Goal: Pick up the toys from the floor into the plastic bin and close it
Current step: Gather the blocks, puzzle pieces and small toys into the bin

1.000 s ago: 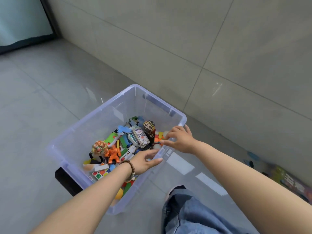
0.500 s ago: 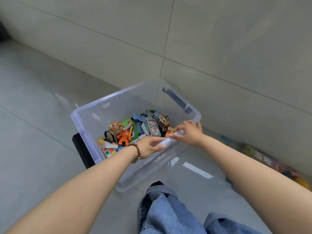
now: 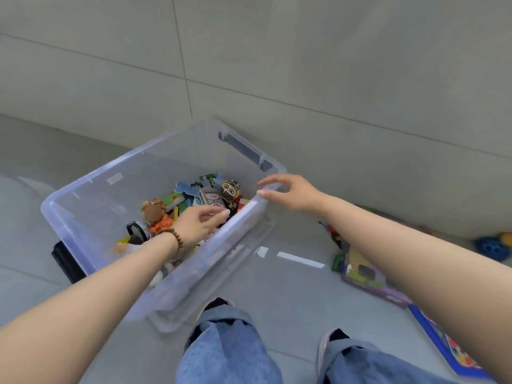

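Chief: State of the hands?

Inspector: Found the left hand [image 3: 198, 224] low inside the bin [image 3: 155, 173], over the heap of toys [image 3: 230, 191], fingers loosely bent and gripping nothing visible. Found the right hand [image 3: 295, 194] above the bin's near right corner, fingers spread and relaxed, thumb tip close to the rim; cannot say whether touching. Empty as well.

Chief: And the bin?

Inspector: Standing open ahead and to the left, close to the wall [image 3: 332, 65]. Noted a clear flat panel [image 3: 221, 278] under its near side, likely the lid, though too blurred to confirm.

Chief: Anything on the floor [image 3: 277, 286]?

Inspector: Yes. Logged a purple toy [image 3: 365, 275] to the right of the bin, close under the right forearm [image 3: 388, 245]. Also a board [image 3: 448, 350] nearer the feet and a ball [image 3: 491, 248] further right by the wall.

Chief: Bearing for the next pick?

Inspector: All to the right, well apart from the left hand, so judged a job for the right hand — out and down from the corner. Long axis of the purple toy roughly along the forearm, far-left to near-right — best taken across its short width. Judged unfinished: more to collect, then lid on.
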